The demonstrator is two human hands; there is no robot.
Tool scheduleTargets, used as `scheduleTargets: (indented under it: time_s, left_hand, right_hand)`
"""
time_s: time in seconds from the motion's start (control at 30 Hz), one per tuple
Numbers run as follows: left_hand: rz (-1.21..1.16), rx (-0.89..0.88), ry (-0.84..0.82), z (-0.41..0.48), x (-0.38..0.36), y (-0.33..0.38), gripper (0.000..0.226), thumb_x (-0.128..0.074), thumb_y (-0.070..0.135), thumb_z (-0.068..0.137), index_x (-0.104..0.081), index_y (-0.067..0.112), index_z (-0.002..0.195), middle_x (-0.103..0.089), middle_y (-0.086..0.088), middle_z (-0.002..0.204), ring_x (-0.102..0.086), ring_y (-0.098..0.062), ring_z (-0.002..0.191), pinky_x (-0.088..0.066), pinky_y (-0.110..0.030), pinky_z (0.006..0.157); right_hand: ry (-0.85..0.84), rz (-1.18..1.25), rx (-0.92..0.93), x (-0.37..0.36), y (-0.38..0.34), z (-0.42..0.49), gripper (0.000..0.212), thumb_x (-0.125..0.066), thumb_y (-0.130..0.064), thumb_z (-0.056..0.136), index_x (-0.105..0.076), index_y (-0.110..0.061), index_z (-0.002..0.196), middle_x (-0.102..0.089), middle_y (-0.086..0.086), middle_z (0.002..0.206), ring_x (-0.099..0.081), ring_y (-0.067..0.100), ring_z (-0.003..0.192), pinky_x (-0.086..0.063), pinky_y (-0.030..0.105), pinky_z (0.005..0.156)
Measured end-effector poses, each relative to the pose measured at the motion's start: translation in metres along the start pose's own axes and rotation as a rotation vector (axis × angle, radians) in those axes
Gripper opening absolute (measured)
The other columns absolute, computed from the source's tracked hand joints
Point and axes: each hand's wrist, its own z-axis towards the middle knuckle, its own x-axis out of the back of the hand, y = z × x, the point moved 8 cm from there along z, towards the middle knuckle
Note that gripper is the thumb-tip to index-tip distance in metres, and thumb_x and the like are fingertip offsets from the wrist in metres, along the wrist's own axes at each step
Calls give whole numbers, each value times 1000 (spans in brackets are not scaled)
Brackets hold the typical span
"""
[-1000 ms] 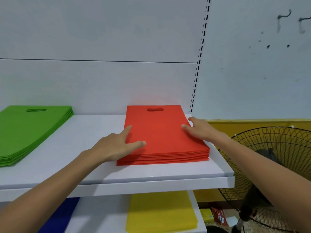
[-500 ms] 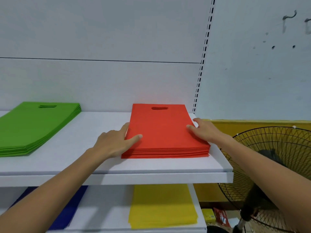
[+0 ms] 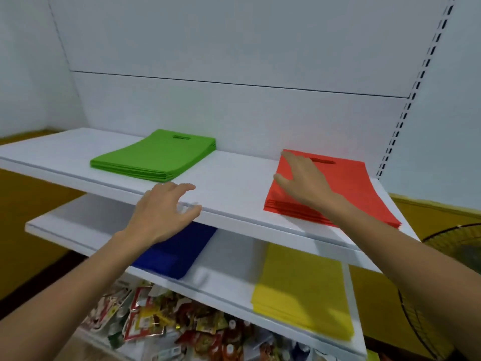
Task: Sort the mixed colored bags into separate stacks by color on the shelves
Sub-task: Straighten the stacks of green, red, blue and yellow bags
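The right hand (image 3: 299,178) lies flat on the red stack (image 3: 356,188) at the right end of the upper shelf (image 3: 234,183), fingers straight, its grip released. The left hand (image 3: 164,212) is at that shelf's front edge, fingers loosely spread (grip released too, nothing in it), just in front of the green stack (image 3: 156,155). On the lower shelf (image 3: 234,256) the blue stack (image 3: 179,248) lies left and the yellow stack (image 3: 302,290) right.

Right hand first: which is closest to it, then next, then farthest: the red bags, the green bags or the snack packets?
1. Red bags: the right hand rests on them, at the right end of the upper shelf.
2. Green bags: same shelf, off to the left.
3. Snack packets: farthest, down at the bottom left.
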Motion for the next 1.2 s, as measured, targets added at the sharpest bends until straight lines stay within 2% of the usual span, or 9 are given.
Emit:
scheduleTargets:
  time_s: [0.1,0.2,0.3,0.43,0.57,0.77,0.87,1.07,1.2]
  left_hand:
    - [-15,63,25,-25,15,-37,79,-27,69,65,-55,25,125,-56,-2,124,-44,-22,118,-35,-36,97]
    - [-1,122,19,-51,19,-79,56,-45,58,82,-55,22,124,-56,-3,124,-47,-22,117,-38,-35,92]
    - [-6,179,3,-71,17,-125,44,-53,49,86,-55,25,122,-55,-1,126,-48,-20,116,-41,-36,91]
    - [-8,206,-54,-90,13,-184,41,-55,46,86,-57,26,121,-56,1,125,-48,-17,115,-42,-33,90]
    - [-18,188,-136,-105,12,-247,42,-56,47,84,-55,28,123,-56,3,126,-46,-15,116,-41,-33,92]
    - [-113,183,-261,-122,-17,-315,44,-60,41,83,-53,27,124,-58,2,121,-50,-14,110,-45,-33,91]
    - [-121,193,-339,-114,-46,-330,51,-60,43,84,-47,27,130,-54,2,129,-48,-14,116,-45,-35,94]
    - [-275,209,-397,-73,-111,-344,58,-60,32,85,-37,25,138,-45,0,138,-40,-17,126,-39,-37,100]
    - [-266,156,-391,-40,-153,-352,62,-60,31,85,-32,28,141,-41,3,140,-35,-15,127,-34,-33,99]
  right_hand:
    - [-27,58,96,-18,-58,-5,58,-50,-33,91,-31,-15,143,-49,12,132,-42,29,122,-39,40,98]
    - [-28,165,179,-38,-116,-19,58,-51,-31,90,-31,-17,143,-50,8,129,-46,25,117,-40,39,96]
    - [-18,192,279,-61,-170,-38,57,-50,-26,91,-31,-18,143,-51,4,126,-47,21,114,-40,35,91]
    - [-76,232,351,-101,-231,-56,51,-49,-26,92,-35,-18,140,-52,1,127,-49,18,113,-44,36,91]
    - [-196,231,285,-158,-272,-63,51,-46,-26,94,-33,-18,142,-49,2,132,-48,18,118,-47,40,90]
    - [-290,288,-52,-241,-252,-86,58,-49,-21,93,-23,-15,145,-49,9,133,-51,23,115,-45,33,91]
    - [-323,242,-187,-272,-228,-93,59,-50,-23,92,-24,-14,144,-49,10,133,-51,25,116,-43,33,90]
    - [-316,229,-364,-329,-182,-75,59,-53,-23,91,-27,-12,143,-53,14,127,-54,27,111,-46,36,87]
    - [-301,195,-397,-367,-157,-57,60,-54,-21,91,-26,-10,143,-49,16,131,-48,29,118,-44,38,93]
